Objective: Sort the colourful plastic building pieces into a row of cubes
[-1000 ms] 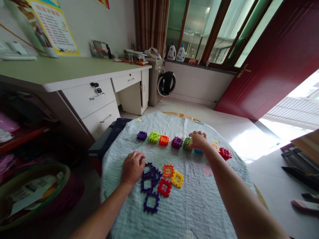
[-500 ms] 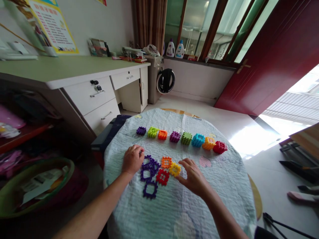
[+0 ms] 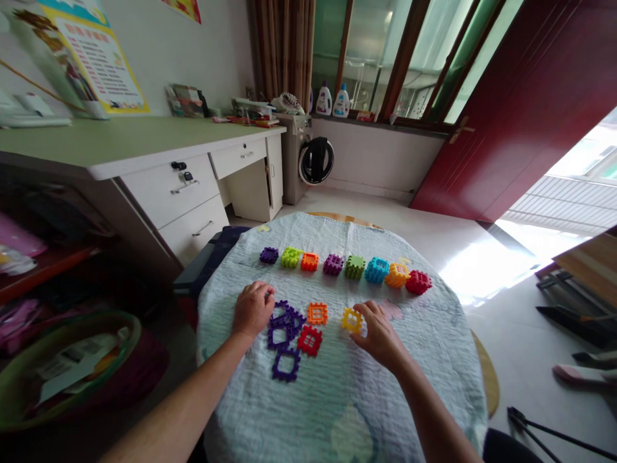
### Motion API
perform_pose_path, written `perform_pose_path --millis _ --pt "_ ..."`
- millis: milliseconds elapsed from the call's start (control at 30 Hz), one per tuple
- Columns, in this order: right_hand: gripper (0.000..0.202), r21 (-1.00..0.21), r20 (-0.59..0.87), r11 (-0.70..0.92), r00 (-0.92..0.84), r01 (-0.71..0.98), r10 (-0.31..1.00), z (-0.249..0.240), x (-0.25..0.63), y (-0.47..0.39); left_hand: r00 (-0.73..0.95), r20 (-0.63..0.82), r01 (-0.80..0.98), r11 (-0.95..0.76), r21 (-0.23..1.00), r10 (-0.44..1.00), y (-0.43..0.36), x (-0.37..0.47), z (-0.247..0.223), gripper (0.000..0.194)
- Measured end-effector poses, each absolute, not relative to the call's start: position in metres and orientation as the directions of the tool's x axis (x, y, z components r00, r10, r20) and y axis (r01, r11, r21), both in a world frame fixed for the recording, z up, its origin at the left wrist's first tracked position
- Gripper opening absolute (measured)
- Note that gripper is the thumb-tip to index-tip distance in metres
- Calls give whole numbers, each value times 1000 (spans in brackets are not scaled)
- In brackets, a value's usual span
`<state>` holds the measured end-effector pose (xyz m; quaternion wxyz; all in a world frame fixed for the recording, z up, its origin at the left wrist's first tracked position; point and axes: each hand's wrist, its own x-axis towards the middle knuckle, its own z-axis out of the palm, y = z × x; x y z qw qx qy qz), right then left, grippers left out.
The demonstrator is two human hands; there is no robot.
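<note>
My right hand [image 3: 378, 331] pinches a yellow square lattice building piece [image 3: 351, 320] by its right edge, low over the cloth. My left hand [image 3: 254, 308] rests on the cloth with its fingers curled; whatever they hold, if anything, is hidden. Just right of it lie several dark purple square frames, some overlapping, with one purple frame [image 3: 286, 364] nearest me. Between the hands, an orange lattice piece [image 3: 317, 313] lies behind a red lattice piece [image 3: 310, 341].
A row of coloured blocks crosses the far part of the round cloth-covered table [image 3: 337, 392], from a purple block [image 3: 268, 255] to a red block [image 3: 418, 281]. A desk [image 3: 183, 138] stands behind at left, a washing machine [image 3: 295, 151] beyond, and a basket [image 3: 137, 360] at lower left.
My right hand has closed on the yellow piece and drawn it right, away from the orange and red pieces. My left hand stays beside the purple frames. The view has shifted slightly.
</note>
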<state>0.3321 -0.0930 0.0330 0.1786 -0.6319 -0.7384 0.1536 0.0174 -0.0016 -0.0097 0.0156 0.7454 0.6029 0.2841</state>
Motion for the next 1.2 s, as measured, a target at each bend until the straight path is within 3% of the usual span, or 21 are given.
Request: perform_pose_path --millis 133,367,567,733,933,1200 --pt "58 -474 43 97 -87 875 995 23 348 -90 118 410 890 -279 360 904 -1 17 -10 16" --pt "31 -435 -6 93 -107 895 994 24 336 -85 139 426 891 -300 340 894 0 17 -9 15" --pt "30 -444 123 107 -57 890 991 51 376 -78 153 432 892 -313 326 889 1 15 -12 17" --pt "42 -283 227 -9 76 959 971 80 445 -41 165 443 896 -322 305 881 1 15 -11 16" --pt "47 -128 141 -102 120 986 983 91 488 9 170 438 889 -329 318 883 1 14 -12 16" --pt "50 -87 -24 -119 117 989 993 79 489 33 165 436 891 -323 319 885 1 14 -12 16"
